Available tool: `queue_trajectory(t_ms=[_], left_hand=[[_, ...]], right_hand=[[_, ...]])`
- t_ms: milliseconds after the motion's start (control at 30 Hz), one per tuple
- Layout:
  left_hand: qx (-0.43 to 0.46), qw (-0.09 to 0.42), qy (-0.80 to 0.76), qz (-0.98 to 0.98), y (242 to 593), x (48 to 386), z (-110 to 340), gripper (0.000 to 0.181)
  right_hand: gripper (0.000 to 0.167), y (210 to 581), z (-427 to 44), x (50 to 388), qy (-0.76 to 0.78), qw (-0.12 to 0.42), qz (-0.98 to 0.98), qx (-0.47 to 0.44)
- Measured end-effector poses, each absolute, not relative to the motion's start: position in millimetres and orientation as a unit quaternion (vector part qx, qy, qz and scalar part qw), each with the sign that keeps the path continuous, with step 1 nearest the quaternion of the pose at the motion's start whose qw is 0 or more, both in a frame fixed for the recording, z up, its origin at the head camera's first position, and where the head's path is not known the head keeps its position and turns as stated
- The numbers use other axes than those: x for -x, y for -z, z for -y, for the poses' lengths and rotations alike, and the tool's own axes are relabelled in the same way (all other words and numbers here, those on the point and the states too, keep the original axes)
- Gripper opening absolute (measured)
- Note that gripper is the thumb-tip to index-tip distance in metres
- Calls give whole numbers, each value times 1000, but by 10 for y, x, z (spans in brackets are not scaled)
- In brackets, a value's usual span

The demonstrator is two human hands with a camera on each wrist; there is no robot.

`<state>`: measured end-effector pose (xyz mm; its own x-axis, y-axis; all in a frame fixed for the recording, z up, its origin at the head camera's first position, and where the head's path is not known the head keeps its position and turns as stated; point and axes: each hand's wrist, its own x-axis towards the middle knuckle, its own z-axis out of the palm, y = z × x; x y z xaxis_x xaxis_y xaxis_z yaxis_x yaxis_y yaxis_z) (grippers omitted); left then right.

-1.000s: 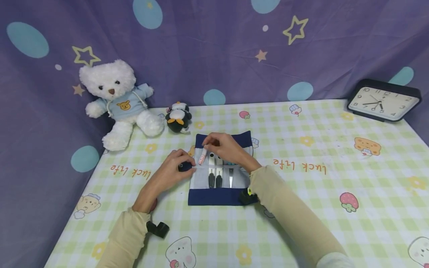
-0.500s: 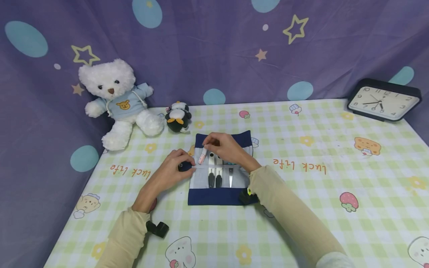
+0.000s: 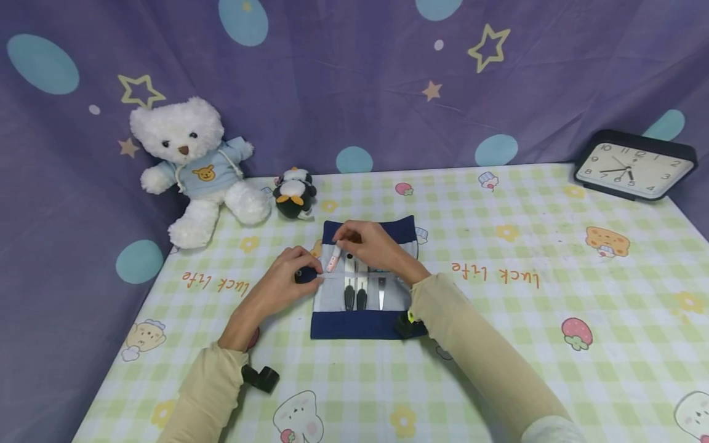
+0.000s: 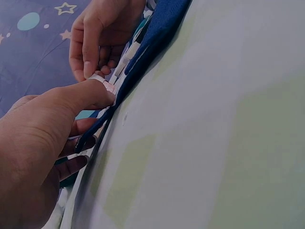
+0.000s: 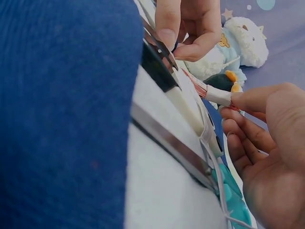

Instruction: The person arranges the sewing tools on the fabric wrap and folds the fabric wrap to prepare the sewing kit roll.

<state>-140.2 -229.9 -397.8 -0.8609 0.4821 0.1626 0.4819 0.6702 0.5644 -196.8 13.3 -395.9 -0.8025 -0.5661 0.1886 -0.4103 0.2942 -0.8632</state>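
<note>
A fabric tool roll (image 3: 354, 326), navy at its ends and light grey inside, lies unfolded on the table. My right hand (image 3: 372, 243) pinches a small white tube with pink markings (image 3: 332, 263) over its left part. In the right wrist view, thumb and fingertips hold the tube's (image 5: 219, 95) white end. My left hand (image 3: 281, 278) pinches the roll's left edge by a navy flap (image 3: 306, 275), thumb on top. Two white tools with black ends (image 3: 349, 294) sit under a thin band in the roll. To their right is a metal blade (image 3: 381, 292) with a teal handle (image 5: 232, 193).
A white teddy bear (image 3: 202, 160) and a small penguin plush (image 3: 294, 194) sit at the back left. At the back right stands a black-framed clock (image 3: 634, 167). A checked cloth (image 3: 498, 295) covers the table, and a purple curtain (image 3: 376, 80) hangs behind.
My right hand, with the tube in its fingertips, has shifted very slightly left and toward me. The left hand keeps its place on the roll's edge.
</note>
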Motion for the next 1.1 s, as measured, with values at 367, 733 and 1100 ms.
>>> queue_trajectory(t_ms=[367,733,1100], left_hand=[[-300,-42,-264,-916,3961,1423,2300,9],[-328,-70,-248,-909,3956,1429,2304,8],[-335,-88,-245,-906,3986,1441,2310,8]], right_hand=[[16,3964,-134,1972,512,73,-800,303],[16,3975,-125,1979,506,76,-799,316],[16,3975,-104,1971,472,50,-815,333]])
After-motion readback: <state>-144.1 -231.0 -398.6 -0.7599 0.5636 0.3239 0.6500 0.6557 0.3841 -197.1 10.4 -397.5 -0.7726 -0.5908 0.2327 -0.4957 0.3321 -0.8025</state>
